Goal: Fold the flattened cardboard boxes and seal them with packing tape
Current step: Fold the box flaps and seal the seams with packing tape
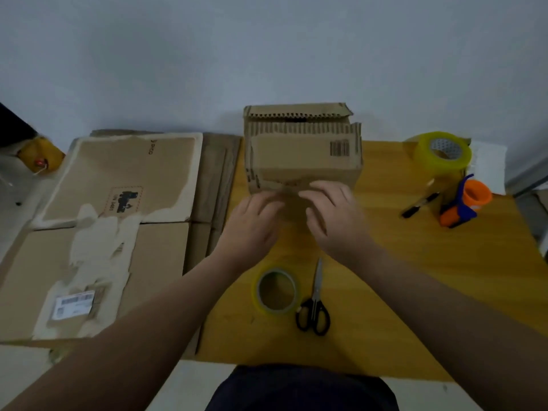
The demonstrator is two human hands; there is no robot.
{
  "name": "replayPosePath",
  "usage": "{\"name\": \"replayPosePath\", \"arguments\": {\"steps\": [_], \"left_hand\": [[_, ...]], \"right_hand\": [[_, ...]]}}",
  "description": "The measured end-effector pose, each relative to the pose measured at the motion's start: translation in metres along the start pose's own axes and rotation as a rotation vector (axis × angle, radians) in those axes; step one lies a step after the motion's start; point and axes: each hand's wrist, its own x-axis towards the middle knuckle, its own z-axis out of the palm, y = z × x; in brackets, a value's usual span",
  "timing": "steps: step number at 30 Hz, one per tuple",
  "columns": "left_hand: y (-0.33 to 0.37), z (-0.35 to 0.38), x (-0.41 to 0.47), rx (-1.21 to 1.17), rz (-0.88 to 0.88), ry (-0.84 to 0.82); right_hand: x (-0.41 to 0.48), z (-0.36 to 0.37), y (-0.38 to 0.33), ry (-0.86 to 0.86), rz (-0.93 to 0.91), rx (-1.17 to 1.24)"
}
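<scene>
Pressing cardboard box (pixel 302 155) near face with left hand (pixel 255 223), right hand (pixel 335 218); fingers (pixel 323 188) loosely spread. Tape roll (pixel 257 295) nearside of box, closer to left.

Head camera looks down, close over the table (pixel 444 256).

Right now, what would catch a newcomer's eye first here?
The worn cardboard box standing in the middle, with the left hand and right hand at its near edge. Then the big stack of flattened cardboard on the left, and the tape roll and scissors lying nearest the person.
</scene>
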Motion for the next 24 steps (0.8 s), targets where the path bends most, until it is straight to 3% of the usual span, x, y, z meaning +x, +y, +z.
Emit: {"name": "replayPosePath", "arguments": {"steps": [4, 8, 11, 15, 20, 24], "left_hand": [[0.011, 0.039, -0.030, 0.037, -0.348, -0.555], [0.018, 0.065, -0.050, -0.094, -0.697, -0.750], [0.023, 0.069, -0.060, -0.101, -0.798, -0.696], [0.031, 0.050, -0.060, -0.225, -0.864, -0.469], [0.055, 0.009, -0.044, -0.663, -1.001, -0.133], [0.081, -0.021, -0.029, -0.948, -1.057, 0.039]], "right_hand": [[-0.037, 0.018, 0.002, -0.360, 0.153, 0.087], [-0.059, 0.014, 0.010, -0.647, 0.350, 0.153], [-0.072, 0.006, 0.014, -0.754, 0.427, 0.215], [-0.080, -0.004, 0.014, -0.760, 0.545, 0.328], [-0.062, -0.028, 0.006, -0.670, 0.961, 0.934], [-0.051, -0.053, 0.001, -0.598, 0.801, 1.178]]}}
